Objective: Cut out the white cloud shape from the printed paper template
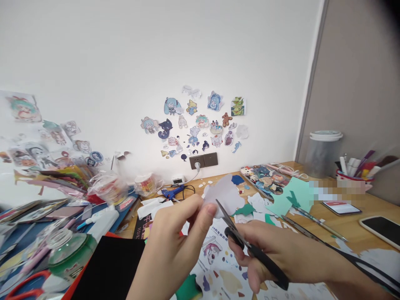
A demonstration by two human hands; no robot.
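My left hand (184, 237) pinches the lower edge of a pale lavender sheet of paper (225, 189) between thumb and fingers. In my right hand (265, 250) is a pair of black-handled scissors (265, 264), the fingers through the loops. The slightly parted blades point up and left, their tips close to the paper and my left thumb. Below both hands lies a printed sheet (215, 250) with a cartoon figure and coloured shapes. Green paper scraps (245, 210) and white cut-outs (259, 202) lie behind the scissors.
A blue glue gun (173, 193) lies near the wall. To the left are a green bottle (73, 254), red-handled scissors (28, 287) and black paper (108, 266). On the right are a pen cup (354, 179), a lidded bucket (323, 154), a pen (325, 225) and a phone (383, 229).
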